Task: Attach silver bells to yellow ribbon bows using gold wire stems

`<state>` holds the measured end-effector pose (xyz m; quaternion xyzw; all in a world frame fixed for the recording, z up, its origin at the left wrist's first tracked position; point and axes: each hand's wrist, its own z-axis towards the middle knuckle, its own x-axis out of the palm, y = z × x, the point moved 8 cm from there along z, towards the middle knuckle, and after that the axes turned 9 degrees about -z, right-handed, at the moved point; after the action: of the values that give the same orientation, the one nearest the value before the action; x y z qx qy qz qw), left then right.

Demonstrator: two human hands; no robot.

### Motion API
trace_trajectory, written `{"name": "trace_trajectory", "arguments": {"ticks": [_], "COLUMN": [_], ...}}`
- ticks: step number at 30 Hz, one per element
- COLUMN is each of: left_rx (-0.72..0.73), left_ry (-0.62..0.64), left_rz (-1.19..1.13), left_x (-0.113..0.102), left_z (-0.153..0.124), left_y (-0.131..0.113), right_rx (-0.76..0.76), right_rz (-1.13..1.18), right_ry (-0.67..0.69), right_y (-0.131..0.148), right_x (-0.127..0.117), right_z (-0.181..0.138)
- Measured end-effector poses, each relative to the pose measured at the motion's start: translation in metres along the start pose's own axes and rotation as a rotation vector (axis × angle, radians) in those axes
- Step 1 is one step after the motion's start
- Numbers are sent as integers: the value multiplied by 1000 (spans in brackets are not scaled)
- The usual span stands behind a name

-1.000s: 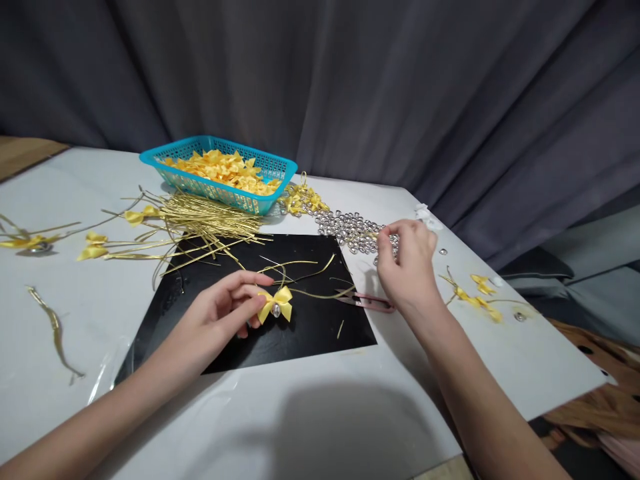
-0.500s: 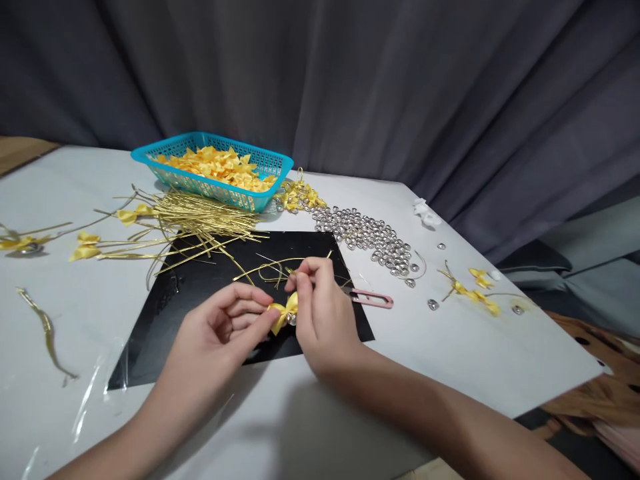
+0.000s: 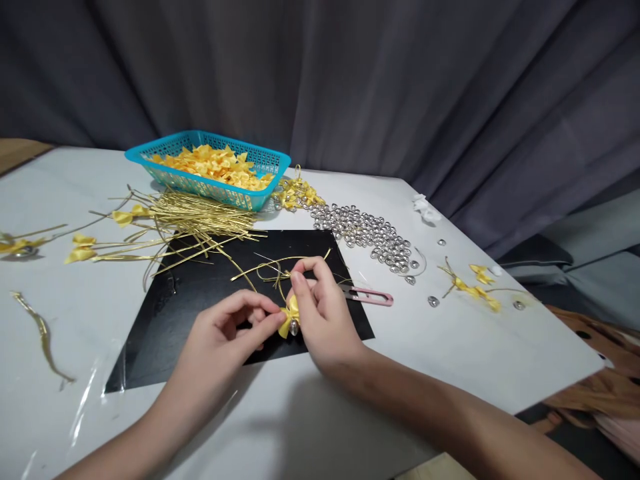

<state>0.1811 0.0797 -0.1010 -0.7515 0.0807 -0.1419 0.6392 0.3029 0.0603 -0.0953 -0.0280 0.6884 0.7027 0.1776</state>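
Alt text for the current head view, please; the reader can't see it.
A left hand pinches a yellow ribbon bow with a silver bead, the right hand close at its other side, over a black mat. Beyond lie a blue basket of yellow bows, gold ties and silver beads, with a pink-handled tool to the right.

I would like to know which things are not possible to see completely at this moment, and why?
All in the head view:
Right side of the yellow bow: hidden behind the right hand.
What the right hand pinches, if anything: its own fingers cover the spot.
Far-left bow: cut off by the picture's edge.
Most of the blue basket's floor: covered by heaped bows.
Exact number of silver beads: too small and crowded.
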Motion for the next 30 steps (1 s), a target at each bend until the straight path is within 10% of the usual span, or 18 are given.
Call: {"name": "trace_trajectory", "arguments": {"ticks": [11, 23, 30], "left_rx": [-74, -359, -335], "left_ry": [17, 125, -105], "left_rz": [-62, -129, -235], "left_x": [2, 16, -6], "left_z": [-5, -13, -11], "left_y": [3, 25, 25], "right_rx": [173, -180, -135], "right_rz": [83, -275, -384], "right_ry": [20, 31, -180], "right_y": [-10, 23, 20], "right_x": [0, -18, -26], "right_z": [0, 9, -5]}}
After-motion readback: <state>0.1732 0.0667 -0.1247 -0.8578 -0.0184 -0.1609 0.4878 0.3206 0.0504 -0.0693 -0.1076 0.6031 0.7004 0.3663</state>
